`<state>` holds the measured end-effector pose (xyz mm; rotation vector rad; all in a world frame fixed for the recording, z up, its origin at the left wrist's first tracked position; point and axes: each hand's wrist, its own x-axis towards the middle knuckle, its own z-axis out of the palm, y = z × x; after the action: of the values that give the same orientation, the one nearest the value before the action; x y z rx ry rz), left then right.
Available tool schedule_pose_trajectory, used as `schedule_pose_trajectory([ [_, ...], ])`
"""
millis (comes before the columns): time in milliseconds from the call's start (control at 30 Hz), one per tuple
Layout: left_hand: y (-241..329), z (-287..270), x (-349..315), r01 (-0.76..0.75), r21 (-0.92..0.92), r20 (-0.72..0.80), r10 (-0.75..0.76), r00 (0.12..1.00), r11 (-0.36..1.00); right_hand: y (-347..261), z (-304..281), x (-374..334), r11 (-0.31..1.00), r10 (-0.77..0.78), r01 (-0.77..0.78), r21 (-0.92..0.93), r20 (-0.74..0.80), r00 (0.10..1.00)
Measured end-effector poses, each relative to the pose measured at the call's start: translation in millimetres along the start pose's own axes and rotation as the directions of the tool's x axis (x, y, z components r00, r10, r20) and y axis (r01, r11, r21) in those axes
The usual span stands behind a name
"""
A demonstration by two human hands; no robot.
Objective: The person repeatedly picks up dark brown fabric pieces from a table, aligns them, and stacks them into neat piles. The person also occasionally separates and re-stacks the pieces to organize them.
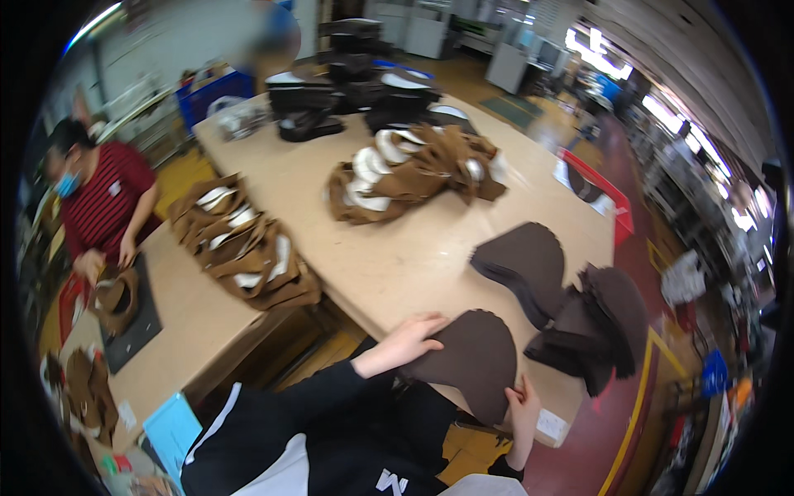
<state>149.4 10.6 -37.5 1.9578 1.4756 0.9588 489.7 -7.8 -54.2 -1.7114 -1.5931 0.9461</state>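
In front of me, a dark brown, flat curved piece (473, 351) with a rounded, scalloped edge is held between my hands above the table's near edge. My left hand (407, 341) grips its left edge, fingers over the top. At the lower right edge my right hand (523, 411) pinches it between thumb and fingers. Just beyond lies a stack of similar dark brown pieces (525, 264). To the right of that, more dark pieces (595, 326) sit in a loose, folded heap near the table's right edge.
The big table (372, 273) bears a brown heap with white linings (413, 174) and dark stacks (306, 103) at the back. More brown pieces (244, 240) lie on a side table. A co-worker in a striped red shirt (112, 194) handles a brown piece (114, 299) at left. A red tray (616, 207) stands at right.
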Motion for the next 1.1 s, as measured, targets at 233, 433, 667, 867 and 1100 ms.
schedule_pose_trajectory([
  [233,104,-72,6,0.138,-0.789,0.341,0.240,0.909,0.598,-48,-36,-3,0.855,-0.378,0.301,-0.422,-0.112,0.919],
  [433,161,-79,-17,-0.159,-0.777,0.255,0.536,0.805,0.609,-156,-41,4,0.686,-0.185,0.451,-0.570,0.464,0.867],
  [667,186,-75,-41,0.355,-0.933,0.320,0.588,0.743,0.059,-227,-21,10,0.427,-0.423,0.694,-0.579,0.551,0.720],
  [867,160,-60,-24,0.570,-0.750,0.532,0.205,0.821,-0.336,-230,-19,13,0.416,-0.460,0.708,-0.571,0.539,0.706],
  [1100,149,-53,-20,-0.684,-0.107,-0.284,0.637,0.717,0.722,-224,-24,10,0.479,-0.312,0.638,-0.603,0.562,0.766],
])
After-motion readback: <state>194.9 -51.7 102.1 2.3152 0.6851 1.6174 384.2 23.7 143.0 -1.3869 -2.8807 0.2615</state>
